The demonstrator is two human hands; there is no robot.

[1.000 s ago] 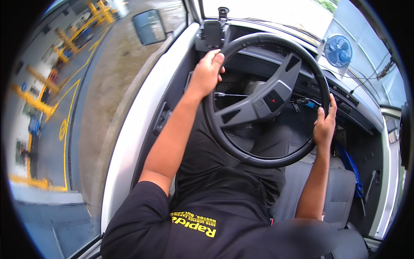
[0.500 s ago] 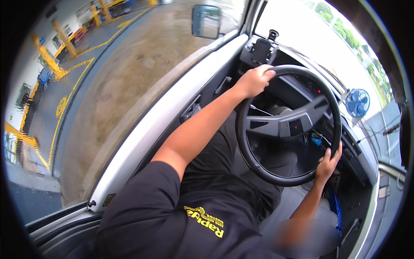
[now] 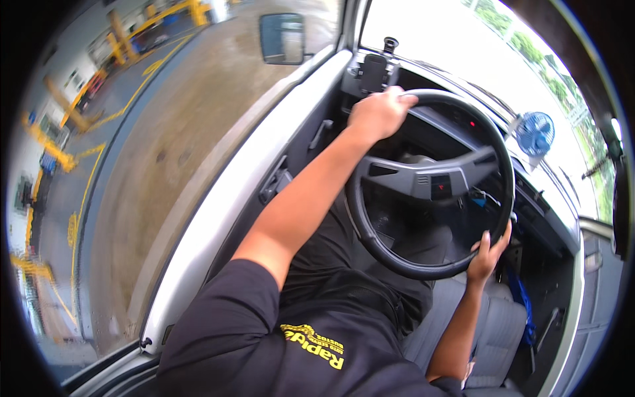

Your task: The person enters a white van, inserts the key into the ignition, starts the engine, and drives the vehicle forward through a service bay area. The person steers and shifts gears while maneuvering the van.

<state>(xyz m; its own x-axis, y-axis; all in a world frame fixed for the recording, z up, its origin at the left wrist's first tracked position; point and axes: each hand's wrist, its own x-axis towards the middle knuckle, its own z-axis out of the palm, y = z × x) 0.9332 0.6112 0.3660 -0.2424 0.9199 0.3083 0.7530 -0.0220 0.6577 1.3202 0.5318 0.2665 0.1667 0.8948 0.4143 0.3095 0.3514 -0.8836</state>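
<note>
**Two-handed grip on a vehicle's wheel**

The round, dark plastic steering wheel [image 3: 430,182], set before the dashboard, is grasped at its upper rim by the left hand [image 3: 378,114] and clasped at its lower right by the right hand [image 3: 488,255]; a blue fan [image 3: 534,133] is mounted beyond

Side mirror [image 3: 282,38] outside door, upper centre. Phone holder [image 3: 372,71] on dashboard [image 3: 542,212] near windscreen corner. Small blue fan [image 3: 535,132] on dashboard, right of centre. Red indicator light [image 3: 471,123] in instrument panel. White door [image 3: 218,198] with dark handle [image 3: 274,182] runs diagonally along left. Grey passenger seat [image 3: 489,331] lower right, blue strap [image 3: 521,304] just beside it. Wet concrete ground [image 3: 165,132] outside with yellow line markings [image 3: 142,83]; yellow barriers [image 3: 59,112] at far left. Trees [image 3: 529,46] beyond windscreen.
</note>
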